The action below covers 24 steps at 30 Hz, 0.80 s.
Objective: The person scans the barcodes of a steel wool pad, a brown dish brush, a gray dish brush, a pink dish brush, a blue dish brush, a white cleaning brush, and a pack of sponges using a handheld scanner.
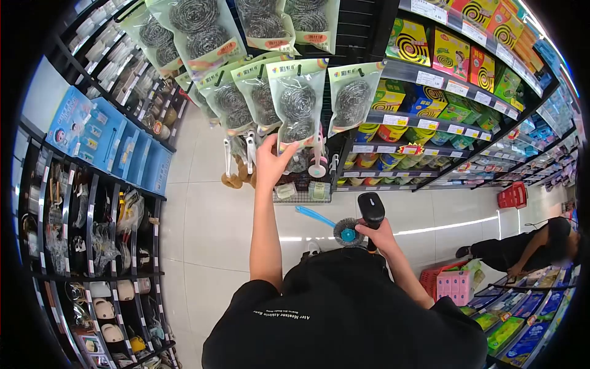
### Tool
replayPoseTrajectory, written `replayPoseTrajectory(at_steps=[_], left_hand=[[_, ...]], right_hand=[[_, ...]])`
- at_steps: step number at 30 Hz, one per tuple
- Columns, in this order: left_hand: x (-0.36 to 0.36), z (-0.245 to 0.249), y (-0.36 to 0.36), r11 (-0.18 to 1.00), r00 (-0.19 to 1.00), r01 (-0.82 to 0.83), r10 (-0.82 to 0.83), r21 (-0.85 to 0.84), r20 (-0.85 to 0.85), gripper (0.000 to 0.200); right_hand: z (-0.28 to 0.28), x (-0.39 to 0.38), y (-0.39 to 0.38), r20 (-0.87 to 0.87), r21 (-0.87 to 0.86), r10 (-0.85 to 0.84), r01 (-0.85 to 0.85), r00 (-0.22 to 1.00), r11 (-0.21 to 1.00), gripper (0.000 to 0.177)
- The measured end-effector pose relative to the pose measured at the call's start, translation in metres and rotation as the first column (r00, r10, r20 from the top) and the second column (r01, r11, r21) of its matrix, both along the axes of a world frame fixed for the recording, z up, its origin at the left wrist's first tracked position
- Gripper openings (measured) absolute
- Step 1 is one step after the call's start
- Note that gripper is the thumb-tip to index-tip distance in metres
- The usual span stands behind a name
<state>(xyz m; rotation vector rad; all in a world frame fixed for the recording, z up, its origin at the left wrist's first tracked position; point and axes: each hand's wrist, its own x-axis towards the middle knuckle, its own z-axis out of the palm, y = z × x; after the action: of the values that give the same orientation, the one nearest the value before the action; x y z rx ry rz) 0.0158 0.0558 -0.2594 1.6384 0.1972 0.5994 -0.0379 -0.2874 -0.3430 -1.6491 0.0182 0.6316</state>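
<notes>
My left hand (275, 158) is raised to the hanging rack, its fingers and thumb closed on the lower edge of a green and clear packet of steel wool balls (297, 101). Similar packets hang around it. Lower down on the right, my right hand (376, 235) grips a black handheld scanner (371, 211). Against the same hand lies a round scrubbing brush (348, 232) with grey bristles, a teal centre and a blue handle pointing left. White-handled brushes (317, 165) hang below the packets.
Shelves of boxed goods (455, 52) rise on the right, with racks of kitchenware (101, 240) on the left. A wire basket (301, 198) sits below the hanging goods. Another person (522, 249) is at the far right, near a red basket (430, 277). A second red basket (512, 195) stands farther back.
</notes>
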Motion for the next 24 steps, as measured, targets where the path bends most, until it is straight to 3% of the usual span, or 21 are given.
replayPoseTrajectory(at_steps=[1,4,6,7,9,11,13,15,18,21,24], left_hand=[[-0.001,0.002,-0.003,1.000,1.000,-0.020,0.020,-0.007,0.011,0.026],[-0.001,-0.004,-0.008,0.915,0.941,-0.325,0.287,0.238,0.179,0.021],[-0.021,-0.011,-0.003,0.911,0.951,-0.305,0.279,0.277,0.130,0.015],[-0.034,-0.016,-0.004,0.909,0.956,-0.294,0.274,0.297,0.107,0.013],[-0.058,-0.036,-0.016,0.990,0.989,-0.142,0.141,0.017,0.039,0.012],[-0.093,-0.038,-0.036,0.999,0.993,0.010,-0.004,0.048,-0.116,0.025],[-0.125,-0.087,-0.045,0.983,0.896,0.180,-0.149,0.034,-0.419,0.036],[-0.151,-0.094,-0.062,0.958,0.798,0.277,-0.268,-0.066,-0.540,0.041],[-0.166,-0.091,-0.084,0.933,0.802,0.348,-0.349,-0.095,-0.485,0.040],[-0.167,-0.063,-0.096,0.933,0.812,0.356,-0.335,-0.049,-0.478,0.039],[-0.164,-0.053,-0.094,0.963,0.790,0.264,-0.245,-0.049,-0.562,0.039]], right_hand=[[0.003,-0.002,0.003,0.027,0.002,-0.044,0.044,0.999,0.999,0.030],[0.002,-0.002,0.003,-0.003,0.023,-0.064,0.064,0.998,0.998,0.031],[0.003,-0.002,0.004,-0.012,0.034,-0.088,0.088,0.996,0.996,0.033],[0.005,-0.002,0.005,-0.016,0.040,-0.100,0.101,0.995,0.994,0.034],[0.006,0.001,0.007,-0.018,0.040,-0.112,0.113,0.994,0.993,0.033],[0.008,0.002,0.009,-0.009,0.051,-0.109,0.109,0.994,0.993,0.031],[0.012,0.005,0.016,0.020,0.053,-0.091,0.089,0.996,0.995,0.032],[0.013,0.007,0.021,0.040,0.071,-0.068,0.065,0.997,0.995,0.033],[0.016,0.003,0.036,-0.029,0.141,-0.076,0.079,0.997,0.987,0.034],[0.014,-0.005,0.053,-0.047,0.173,-0.041,0.049,0.998,0.984,0.036],[0.014,-0.009,0.063,-0.038,0.186,-0.008,0.015,0.999,0.983,0.038]])
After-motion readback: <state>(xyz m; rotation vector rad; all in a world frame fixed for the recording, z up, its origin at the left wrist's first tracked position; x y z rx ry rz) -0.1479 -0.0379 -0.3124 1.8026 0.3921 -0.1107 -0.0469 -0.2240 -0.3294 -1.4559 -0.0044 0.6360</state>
